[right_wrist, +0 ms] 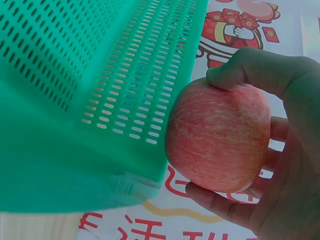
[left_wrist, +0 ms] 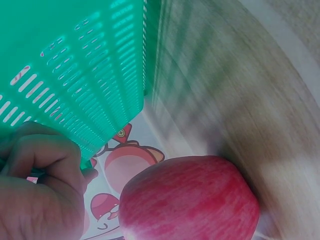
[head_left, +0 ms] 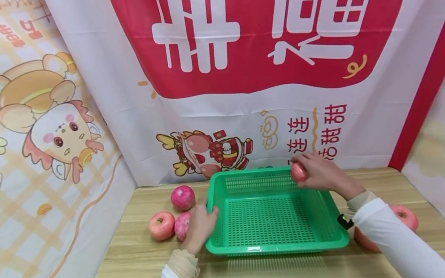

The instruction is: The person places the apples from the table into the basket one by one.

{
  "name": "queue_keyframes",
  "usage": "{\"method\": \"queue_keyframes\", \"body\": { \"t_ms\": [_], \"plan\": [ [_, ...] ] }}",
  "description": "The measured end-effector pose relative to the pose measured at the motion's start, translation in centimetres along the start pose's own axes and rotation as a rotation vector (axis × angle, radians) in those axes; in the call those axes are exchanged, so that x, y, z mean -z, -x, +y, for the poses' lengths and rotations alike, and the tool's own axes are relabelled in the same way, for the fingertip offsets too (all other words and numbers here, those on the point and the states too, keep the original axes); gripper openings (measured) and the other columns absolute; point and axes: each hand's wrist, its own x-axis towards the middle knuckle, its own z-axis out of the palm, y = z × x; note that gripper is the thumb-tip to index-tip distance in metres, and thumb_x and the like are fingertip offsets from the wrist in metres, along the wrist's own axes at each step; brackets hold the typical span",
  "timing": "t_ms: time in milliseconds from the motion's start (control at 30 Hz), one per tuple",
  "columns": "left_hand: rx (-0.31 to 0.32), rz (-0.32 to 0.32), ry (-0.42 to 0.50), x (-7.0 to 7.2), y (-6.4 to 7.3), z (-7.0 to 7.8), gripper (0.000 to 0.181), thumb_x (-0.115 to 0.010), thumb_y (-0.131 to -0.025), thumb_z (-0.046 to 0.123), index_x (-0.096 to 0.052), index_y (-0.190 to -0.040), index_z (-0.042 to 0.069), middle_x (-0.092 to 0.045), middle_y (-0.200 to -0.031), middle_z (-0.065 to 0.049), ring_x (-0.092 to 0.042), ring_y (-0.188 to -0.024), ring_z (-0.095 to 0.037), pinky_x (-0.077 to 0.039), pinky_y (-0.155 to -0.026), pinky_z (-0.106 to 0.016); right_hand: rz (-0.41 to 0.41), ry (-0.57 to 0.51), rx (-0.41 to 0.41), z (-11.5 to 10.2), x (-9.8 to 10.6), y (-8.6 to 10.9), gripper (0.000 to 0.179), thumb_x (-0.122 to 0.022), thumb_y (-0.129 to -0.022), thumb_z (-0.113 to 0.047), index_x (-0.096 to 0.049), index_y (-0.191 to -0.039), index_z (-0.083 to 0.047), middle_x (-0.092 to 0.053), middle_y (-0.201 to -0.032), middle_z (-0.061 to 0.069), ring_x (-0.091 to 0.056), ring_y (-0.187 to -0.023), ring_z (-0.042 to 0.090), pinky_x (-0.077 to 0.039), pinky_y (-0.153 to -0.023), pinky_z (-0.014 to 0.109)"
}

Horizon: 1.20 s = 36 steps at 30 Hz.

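Observation:
A green perforated plastic basket (head_left: 259,250) stands on the wooden table. My left hand (head_left: 201,225) grips its left rim, with curled fingers (left_wrist: 55,155) showing in the left wrist view. My right hand (head_left: 319,173) holds a red apple (right_wrist: 220,135) at the basket's back right corner, around rim height. In the right wrist view, thumb and fingers are wrapped about that apple, close beside the basket wall. Left of the basket lie a light red apple (head_left: 162,226) and two darker pink-red apples (head_left: 183,197), one of them partly hidden by my left hand.
Right of the basket, apples (head_left: 405,217) sit partly behind my right sleeve (head_left: 394,233). A printed white and red cloth (head_left: 243,107) hangs along the table's back edge. Patterned cloth panels (head_left: 41,183) enclose both sides.

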Motion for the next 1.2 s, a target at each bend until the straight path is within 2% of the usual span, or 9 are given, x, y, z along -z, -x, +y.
{"method": "queue_keyframes", "body": {
  "t_ms": [267,467,667,967,1200],
  "plan": [
    [0.035,-0.014,-0.003,0.1,0.0,0.0,0.049,-0.062,-0.104,0.016,-0.056,-0.148,-0.006,-0.07,-0.133,-0.025,-0.071,-0.107,-0.029,-0.063,-0.092,-0.051,-0.009,-0.008,0.018,-0.6,-0.4,-0.4,0.071,-0.087,-0.078,-0.026,-0.06,-0.143,-0.012,-0.061,-0.143,0.02,-0.058,-0.121,0.04,-0.058,-0.084,0.056],
    [0.016,-0.006,0.002,0.0,0.0,-0.1,0.046,-0.062,-0.104,0.014,-0.058,-0.145,-0.006,-0.071,-0.13,-0.025,-0.071,-0.104,-0.029,-0.063,-0.092,-0.05,-0.005,-0.01,0.044,-1.0,-0.9,-0.7,0.07,-0.088,-0.078,-0.023,-0.062,-0.142,-0.011,-0.061,-0.14,0.018,-0.059,-0.121,0.039,-0.058,-0.087,0.057],
    [0.023,-0.008,-0.003,0.0,0.0,-0.1,0.046,-0.062,-0.104,0.016,-0.058,-0.144,-0.006,-0.071,-0.131,-0.024,-0.071,-0.106,-0.029,-0.063,-0.092,-0.05,-0.012,-0.004,0.052,-1.6,-1.2,-1.4,0.071,-0.088,-0.078,-0.023,-0.062,-0.143,-0.011,-0.06,-0.145,0.019,-0.058,-0.127,0.04,-0.058,-0.092,0.059],
    [0.02,-0.011,-0.024,0.2,0.0,0.0,0.048,-0.062,-0.104,0.016,-0.057,-0.146,-0.006,-0.07,-0.133,-0.025,-0.07,-0.108,-0.029,-0.061,-0.095,-0.052,-0.021,-0.019,0.081,-2.9,-1.8,-2.4,0.071,-0.087,-0.079,-0.024,-0.061,-0.144,-0.011,-0.061,-0.145,0.018,-0.058,-0.127,0.041,-0.058,-0.092,0.057],
    [0.016,-0.013,-0.02,0.1,0.0,0.1,0.048,-0.063,-0.103,0.015,-0.057,-0.146,-0.006,-0.071,-0.13,-0.024,-0.071,-0.105,-0.029,-0.062,-0.093,-0.051,-0.025,-0.021,0.086,-4.0,-2.2,-2.9,0.07,-0.087,-0.08,-0.024,-0.061,-0.145,-0.013,-0.061,-0.146,0.017,-0.057,-0.13,0.041,-0.057,-0.094,0.059]
  ]
}}
